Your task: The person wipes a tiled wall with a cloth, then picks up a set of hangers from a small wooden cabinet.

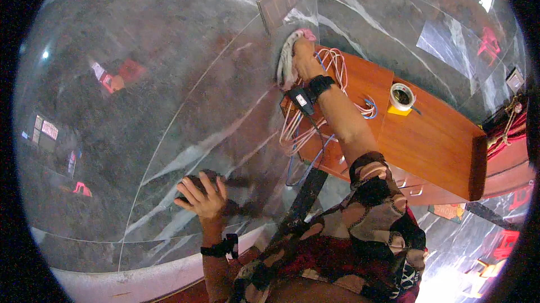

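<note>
My right hand [304, 56] grips a crumpled white and pink cloth [287, 62] against the glossy grey marbled wall [190, 105], beside the end of a wooden cabinet [426, 138]. Below that wrist, a black power adapter [300, 99] lies by coils of pale cable [295, 134] with blue strands. My left hand [205, 197], fingers spread, is at the wall on the left and seems to rest flat on it; it holds nothing visible. Both wrists wear black straps.
A roll of tape [401, 96] sits on a yellow item on the cabinet top. Above the cloth is a wall switch plate [280, 3]. Cables hang over the cabinet's near edge. Red cloth and rope [506, 130] hang at the far right. A patterned mat [447, 212] lies below the cabinet.
</note>
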Demonstrator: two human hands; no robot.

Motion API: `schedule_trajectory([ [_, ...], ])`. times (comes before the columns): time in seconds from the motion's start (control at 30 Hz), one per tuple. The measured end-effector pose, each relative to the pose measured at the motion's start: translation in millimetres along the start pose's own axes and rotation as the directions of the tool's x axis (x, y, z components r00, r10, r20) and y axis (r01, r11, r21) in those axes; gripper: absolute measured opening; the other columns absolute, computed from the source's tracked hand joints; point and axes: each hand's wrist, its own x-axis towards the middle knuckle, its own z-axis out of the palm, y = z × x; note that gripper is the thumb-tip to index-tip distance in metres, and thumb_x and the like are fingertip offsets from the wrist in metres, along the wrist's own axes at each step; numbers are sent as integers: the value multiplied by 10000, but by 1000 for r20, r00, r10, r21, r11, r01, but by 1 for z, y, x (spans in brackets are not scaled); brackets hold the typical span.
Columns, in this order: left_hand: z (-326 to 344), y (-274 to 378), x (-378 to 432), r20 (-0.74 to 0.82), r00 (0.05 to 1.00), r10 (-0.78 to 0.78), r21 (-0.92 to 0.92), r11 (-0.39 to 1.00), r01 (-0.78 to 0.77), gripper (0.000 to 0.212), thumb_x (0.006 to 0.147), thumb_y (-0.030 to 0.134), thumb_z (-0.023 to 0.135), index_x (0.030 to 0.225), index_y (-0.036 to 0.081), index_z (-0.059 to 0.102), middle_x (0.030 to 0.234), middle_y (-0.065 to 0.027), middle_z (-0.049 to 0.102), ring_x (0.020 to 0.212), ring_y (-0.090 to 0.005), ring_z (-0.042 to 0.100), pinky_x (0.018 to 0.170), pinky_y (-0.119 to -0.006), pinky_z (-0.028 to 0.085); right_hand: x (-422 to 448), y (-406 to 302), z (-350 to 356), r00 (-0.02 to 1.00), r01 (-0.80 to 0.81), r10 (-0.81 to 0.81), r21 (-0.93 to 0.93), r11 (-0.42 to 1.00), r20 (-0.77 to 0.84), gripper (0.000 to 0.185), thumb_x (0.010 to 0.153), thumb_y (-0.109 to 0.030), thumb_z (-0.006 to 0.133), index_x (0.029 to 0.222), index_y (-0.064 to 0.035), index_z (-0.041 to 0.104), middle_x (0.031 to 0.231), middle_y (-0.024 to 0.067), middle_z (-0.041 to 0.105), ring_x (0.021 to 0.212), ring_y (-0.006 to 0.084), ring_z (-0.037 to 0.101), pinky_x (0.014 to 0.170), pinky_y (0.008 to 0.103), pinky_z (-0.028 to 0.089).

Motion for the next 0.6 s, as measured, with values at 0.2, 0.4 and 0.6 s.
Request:
schedule_trajectory([
  [0.2,7,0,-7,-38,999,-11,-33,999,10,607,896,379,604,1399,72,455,1456,-312,352,1370,-498,299,1119,-657,89,-60,-42,-28,849,-374,114,434,819,516,192,943,-250,545,963,-81,633,851,75,639,715,223,604,611,390,508],
  [0.4,4,-5,-6,-71,997,-41,-96,995,34,534,922,346,576,1383,91,487,1464,-276,378,1375,-456,331,1133,-615,96,-197,-113,-132,730,-183,-121,363,914,673,299,1010,-262,437,1115,-34,600,999,105,665,855,251,653,740,396,568],
  [0.6,8,2,-5,-54,997,-50,-155,987,41,498,920,307,585,1364,98,502,1482,-233,376,1382,-419,343,1122,-607,148,-254,-112,-265,538,-555,-203,525,645,818,495,1032,-345,328,1451,-83,358,1437,169,444,1285,315,481,1081,465,412],
])
